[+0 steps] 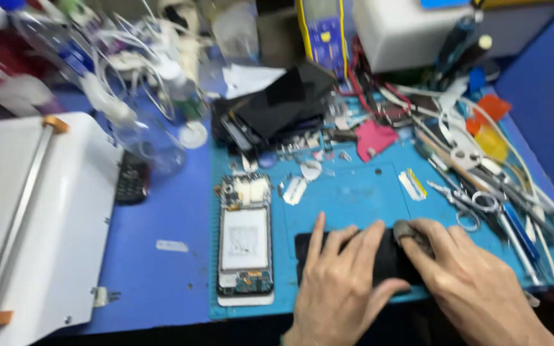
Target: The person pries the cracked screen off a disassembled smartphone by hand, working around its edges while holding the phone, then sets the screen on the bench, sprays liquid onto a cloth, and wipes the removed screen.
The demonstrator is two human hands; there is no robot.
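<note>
Here, a left hand [340,282] lies flat, fingers spread, on a black phone panel [389,259] at the blue mat's [354,192] near edge; the right hand [466,272] pinches a grey wad [408,229] against it.

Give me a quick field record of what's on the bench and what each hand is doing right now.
surface: blue work mat on a blue table
left hand: flat on a black rectangular panel, pressing it down
right hand: pinches a small grey wad at the panel's top edge
beside left hand: opened phone with white battery
right edge of mat: silver scissors, tweezers and white cables
far left: white flat machine
</note>
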